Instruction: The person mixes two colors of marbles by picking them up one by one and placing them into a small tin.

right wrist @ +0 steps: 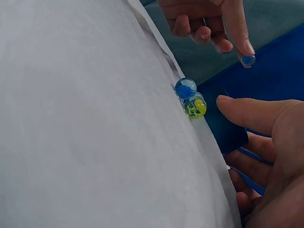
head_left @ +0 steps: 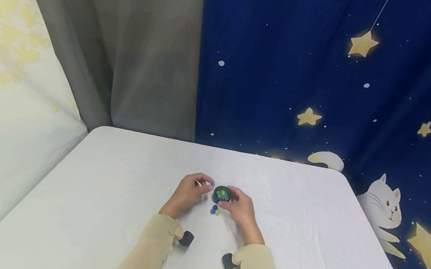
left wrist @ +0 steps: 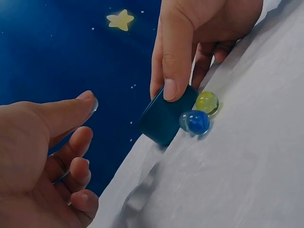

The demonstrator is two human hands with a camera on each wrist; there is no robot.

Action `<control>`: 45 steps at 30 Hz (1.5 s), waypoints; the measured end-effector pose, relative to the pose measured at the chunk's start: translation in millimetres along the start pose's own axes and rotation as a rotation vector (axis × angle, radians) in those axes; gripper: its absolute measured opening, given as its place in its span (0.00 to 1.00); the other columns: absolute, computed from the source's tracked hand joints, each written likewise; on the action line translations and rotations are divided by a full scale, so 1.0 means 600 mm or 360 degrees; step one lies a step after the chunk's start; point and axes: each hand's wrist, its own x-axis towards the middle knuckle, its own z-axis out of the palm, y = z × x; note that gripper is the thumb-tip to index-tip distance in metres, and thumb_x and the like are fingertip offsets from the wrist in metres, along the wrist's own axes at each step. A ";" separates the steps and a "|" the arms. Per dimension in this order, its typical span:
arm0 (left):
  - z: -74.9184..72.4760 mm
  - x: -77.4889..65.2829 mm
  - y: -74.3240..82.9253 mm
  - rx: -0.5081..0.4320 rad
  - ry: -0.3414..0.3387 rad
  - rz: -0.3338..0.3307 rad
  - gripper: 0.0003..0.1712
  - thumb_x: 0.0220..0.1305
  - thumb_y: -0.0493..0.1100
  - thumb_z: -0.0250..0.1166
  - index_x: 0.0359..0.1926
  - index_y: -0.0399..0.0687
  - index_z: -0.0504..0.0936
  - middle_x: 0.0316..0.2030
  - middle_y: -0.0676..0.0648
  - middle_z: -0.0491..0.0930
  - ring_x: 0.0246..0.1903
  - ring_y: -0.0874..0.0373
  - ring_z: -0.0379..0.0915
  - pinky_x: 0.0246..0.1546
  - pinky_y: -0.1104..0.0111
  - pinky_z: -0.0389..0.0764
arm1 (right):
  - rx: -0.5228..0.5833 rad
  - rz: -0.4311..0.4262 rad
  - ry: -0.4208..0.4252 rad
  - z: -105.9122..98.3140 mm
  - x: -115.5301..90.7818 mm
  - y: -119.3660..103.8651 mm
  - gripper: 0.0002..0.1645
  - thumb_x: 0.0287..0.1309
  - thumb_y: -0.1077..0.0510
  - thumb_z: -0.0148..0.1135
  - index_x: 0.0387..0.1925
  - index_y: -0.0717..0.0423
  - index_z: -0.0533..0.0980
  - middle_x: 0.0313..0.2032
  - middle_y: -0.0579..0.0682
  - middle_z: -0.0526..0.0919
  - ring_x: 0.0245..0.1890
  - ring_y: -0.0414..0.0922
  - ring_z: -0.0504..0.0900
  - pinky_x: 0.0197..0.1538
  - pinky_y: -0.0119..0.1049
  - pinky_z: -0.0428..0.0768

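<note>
My left hand (head_left: 189, 194) pinches a small clear-blue marble (right wrist: 248, 60) between thumb and fingertip, held up just left of a dark teal round container (head_left: 216, 195). The right hand (head_left: 242, 208) grips that container from its right side, thumb on the near wall (left wrist: 159, 121) and fingers around the back. Inside it, green and blue marbles (head_left: 223, 194) show from above. On the cloth in front of the container lie a few loose glass marbles touching or nearly touching: a yellow-green one (left wrist: 207, 102) and blue ones (left wrist: 197, 122).
A white cloth (head_left: 107, 230) covers the table, with slight creases at the right. Behind it hang a grey curtain (head_left: 161, 50) and a dark blue star-patterned curtain (head_left: 272, 68). Black wrist-worn blocks (head_left: 186, 238) sit at both cuffs.
</note>
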 end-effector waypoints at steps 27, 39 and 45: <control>0.020 0.001 0.013 -0.0091 0.0208 -0.0021 0.09 0.60 0.43 0.69 0.42 0.51 0.85 0.28 0.52 0.74 0.26 0.58 0.66 0.27 0.68 0.69 | 0.0013 -0.0032 0.0015 -0.002 -0.001 -0.001 0.34 0.48 0.57 0.75 0.59 0.52 0.75 0.56 0.54 0.79 0.60 0.56 0.73 0.61 0.53 0.67; 0.026 0.001 0.016 -0.0070 0.0192 -0.0036 0.09 0.59 0.42 0.70 0.42 0.51 0.85 0.28 0.53 0.74 0.28 0.58 0.67 0.30 0.68 0.69 | 0.0036 -0.0006 0.0012 -0.001 0.001 0.001 0.34 0.48 0.57 0.75 0.59 0.52 0.75 0.55 0.54 0.80 0.60 0.56 0.73 0.62 0.54 0.66; 0.027 -0.001 0.015 -0.0033 0.0166 -0.0013 0.10 0.59 0.42 0.70 0.43 0.50 0.85 0.28 0.53 0.74 0.27 0.58 0.66 0.29 0.68 0.69 | 0.0041 -0.0034 0.0017 0.000 0.001 0.003 0.34 0.48 0.58 0.75 0.59 0.53 0.76 0.54 0.55 0.81 0.60 0.56 0.74 0.61 0.54 0.67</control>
